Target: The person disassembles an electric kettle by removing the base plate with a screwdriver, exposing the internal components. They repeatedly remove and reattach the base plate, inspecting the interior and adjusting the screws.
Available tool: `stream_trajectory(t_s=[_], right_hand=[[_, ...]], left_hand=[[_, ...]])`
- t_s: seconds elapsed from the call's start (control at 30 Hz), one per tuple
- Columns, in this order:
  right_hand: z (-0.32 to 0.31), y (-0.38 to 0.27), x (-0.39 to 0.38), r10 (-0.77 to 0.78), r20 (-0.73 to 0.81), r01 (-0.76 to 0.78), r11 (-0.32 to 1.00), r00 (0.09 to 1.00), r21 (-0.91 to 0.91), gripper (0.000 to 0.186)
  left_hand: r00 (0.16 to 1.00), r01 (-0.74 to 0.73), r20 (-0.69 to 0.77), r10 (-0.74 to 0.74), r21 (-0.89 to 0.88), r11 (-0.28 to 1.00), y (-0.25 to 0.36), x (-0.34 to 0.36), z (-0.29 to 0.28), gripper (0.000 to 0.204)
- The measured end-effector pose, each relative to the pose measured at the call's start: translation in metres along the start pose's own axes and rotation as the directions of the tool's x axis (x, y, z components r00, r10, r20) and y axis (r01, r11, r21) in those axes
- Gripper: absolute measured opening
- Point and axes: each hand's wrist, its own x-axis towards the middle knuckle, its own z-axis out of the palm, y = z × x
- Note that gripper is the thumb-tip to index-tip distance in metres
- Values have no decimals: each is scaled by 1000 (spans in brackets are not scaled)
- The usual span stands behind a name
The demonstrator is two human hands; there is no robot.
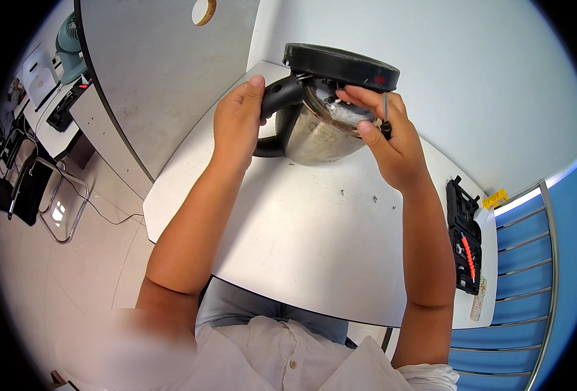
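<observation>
A steel electric kettle is held tilted above the far part of the white table, its bottom turned up. The round black base stands partly away from the steel body, and small parts show in the gap. My left hand is closed round the black handle. My right hand grips the kettle's right side, thumb on the body and fingers at the gap under the base. Beside those fingers is a thin grey piece with a black end; its kind is unclear.
An open black tool case with an orange-red tool lies along the table's right edge, near a yellow object. Dark crumbs dot the white tabletop. A grey partition stands left; a metal rail stands right.
</observation>
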Motion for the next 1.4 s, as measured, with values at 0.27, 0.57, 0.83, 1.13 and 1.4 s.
stream_trajectory(t_s=[0.27,0.57,0.83,1.13,1.4], right_hand=[[9,-13,-2,-283,110,274,646,953,-713,34],[-11,-9,-26,-452,-16,379,766,892,-518,24],[-30,-3,5,-254,-38,191,808,966,-557,37],[-17,10,-23,-301,-78,221,830,951,-511,37],[-1,25,-46,-492,-123,312,706,862,-636,33]], left_hand=[[1000,10,-2,-10,35,999,1,0,1,44],[999,-26,-28,28,45,999,1,-2,6,49],[1000,-13,-24,14,33,999,0,1,4,45],[1000,-6,-30,6,23,1000,3,0,3,40],[1000,-22,-20,23,37,999,5,-2,7,38]])
